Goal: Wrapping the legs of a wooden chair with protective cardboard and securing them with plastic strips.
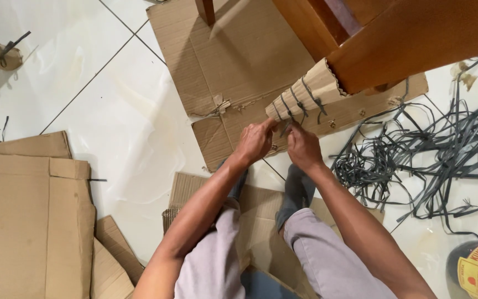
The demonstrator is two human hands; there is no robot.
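Pinching a dark strap (290,113) on the cardboard-wrapped chair leg (305,94) with our left hand (255,141) and right hand (304,147), both closed tight, loose straps (443,149) piling beside us, bare white floor (128,127) opening leftward

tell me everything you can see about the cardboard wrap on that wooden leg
The cardboard wrap is brown corrugated board, rolled like a sleeve around the end of a wooden furniture leg. Several dark straps cross it and hold it shut. It lies tilted, its lower end toward the person. The left hand and right hand meet at that end, fingers on a strap. Flat cardboard lies on the tiled floor beneath.
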